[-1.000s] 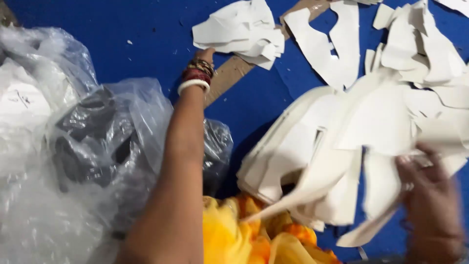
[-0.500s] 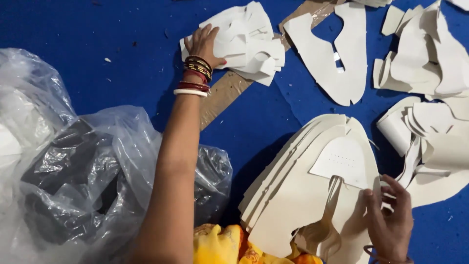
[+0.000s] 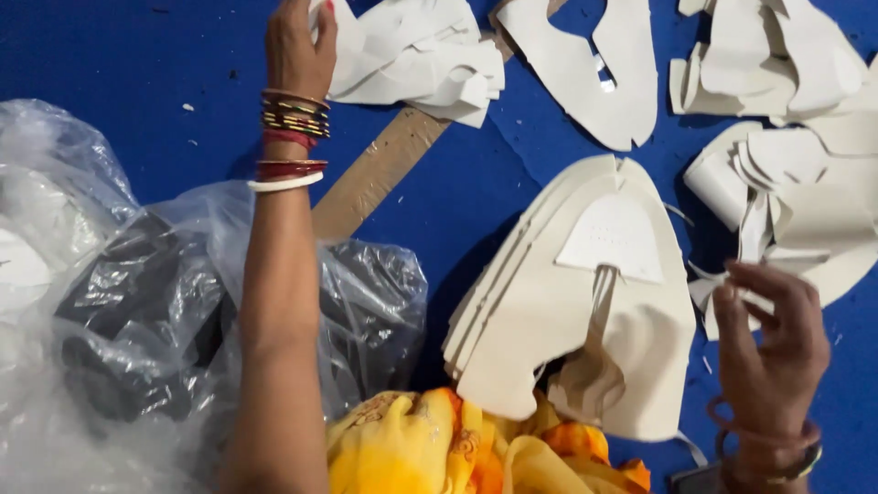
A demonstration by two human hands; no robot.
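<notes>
My left hand (image 3: 297,46), with several bangles on the wrist, reaches to the top edge and closes its fingers over the left edge of a loose pile of white cut pieces (image 3: 421,55). A fanned stack of cream shoe-shaped sheets (image 3: 549,311) lies at centre right, with a smaller white cut-out (image 3: 613,238) on top. My right hand (image 3: 768,348) hovers just right of that stack. Its fingers are apart and loosely curled beside a small white scrap (image 3: 709,302), and I see nothing gripped in them.
A blue mat (image 3: 137,55) covers the surface. Crumpled clear plastic bags holding dark items (image 3: 137,311) fill the left. A brown cardboard strip (image 3: 375,174) lies diagonally. More white cut-outs (image 3: 585,82) and scraps (image 3: 805,183) sit at the top and right. Yellow-orange cloth (image 3: 439,448) is at the bottom.
My left hand has slid further up to the left edge of the white pile. My right hand has lifted off the cream stack and moved right.
</notes>
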